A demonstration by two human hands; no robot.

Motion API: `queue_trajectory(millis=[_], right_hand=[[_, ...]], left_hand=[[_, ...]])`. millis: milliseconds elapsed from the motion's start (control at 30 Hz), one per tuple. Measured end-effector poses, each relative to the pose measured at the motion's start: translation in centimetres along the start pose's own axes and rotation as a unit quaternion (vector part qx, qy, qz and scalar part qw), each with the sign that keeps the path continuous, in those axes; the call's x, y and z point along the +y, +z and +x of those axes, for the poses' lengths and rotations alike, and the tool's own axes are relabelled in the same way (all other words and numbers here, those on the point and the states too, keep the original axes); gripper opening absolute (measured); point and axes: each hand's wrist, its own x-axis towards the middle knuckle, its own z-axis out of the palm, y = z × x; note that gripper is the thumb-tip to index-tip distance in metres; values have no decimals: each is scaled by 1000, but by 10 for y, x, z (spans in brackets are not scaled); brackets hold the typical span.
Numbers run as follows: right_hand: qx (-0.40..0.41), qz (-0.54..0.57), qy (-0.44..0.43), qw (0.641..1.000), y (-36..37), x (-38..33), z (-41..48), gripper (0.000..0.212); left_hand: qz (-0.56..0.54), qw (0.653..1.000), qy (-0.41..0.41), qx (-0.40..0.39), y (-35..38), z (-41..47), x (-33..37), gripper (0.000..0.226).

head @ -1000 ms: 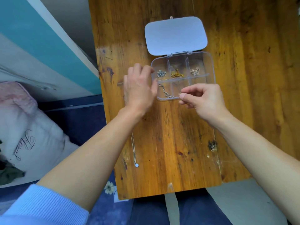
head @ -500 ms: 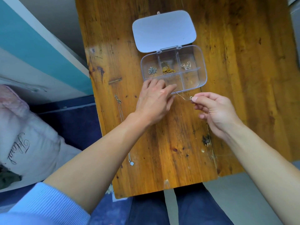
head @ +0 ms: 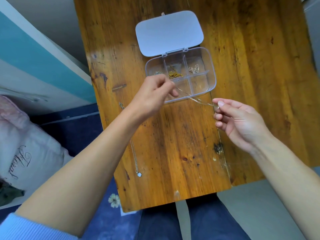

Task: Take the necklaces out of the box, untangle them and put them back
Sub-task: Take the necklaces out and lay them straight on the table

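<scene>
A clear compartment box (head: 212,73) lies open on the wooden table (head: 173,153), its white lid (head: 168,32) folded back. Three back compartments hold a silver piece (head: 157,73), a gold chain (head: 174,74) and a pale chain (head: 194,69). A thin necklace (head: 194,99) stretches in the air just in front of the box. My left hand (head: 154,97) pinches one end of it and my right hand (head: 237,122) pinches the other end between thumb and forefinger. Another necklace with a small pendant (head: 136,163) lies straight on the table's left side, partly under my left forearm.
The table's near edge is close to my legs. A wall and a teal panel (head: 34,58) stand to the left, with a pale cushion (head: 20,149) on the floor. A dark knot (head: 217,148) marks the wood under my right wrist.
The thin necklace has come out of the box's front compartment. My hands have drawn apart, the right one moving right and toward me, and the chain now spans between them.
</scene>
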Motion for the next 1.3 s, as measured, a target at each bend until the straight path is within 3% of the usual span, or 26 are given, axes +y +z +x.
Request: queue_trajectory(millis=[167, 333, 400, 500, 600, 767, 933, 1300], right_hand=[[21, -9, 13, 1000, -5, 12, 2, 14], [43, -26, 36, 998, -10, 31, 0, 11], [38, -35, 44, 998, -8, 39, -4, 16], [29, -67, 53, 996, -5, 51, -13, 28], [3, -171, 56, 984, 0, 65, -26, 15], [-59, -353, 16, 934, 17, 95, -45, 8], [-67, -479, -17, 875, 33, 123, -54, 14], [-74, -547, -18, 834, 61, 158, -59, 21]], left_hand=[[-227, 970, -56, -61, -33, -9, 2, 32], [-257, 957, -100, -93, -59, -16, -12, 18], [-241, 961, -104, -90, -63, -19, -19, 9], [-177, 979, -99, -23, -69, -21, -32, 17], [24, 995, -81, 52, -72, -19, -42, 15], [248, 968, -14, 23, -77, -10, -43, 13], [271, 962, 25, 0, -62, 0, -38, 17], [268, 962, 42, 35, -29, -6, -57, 21]])
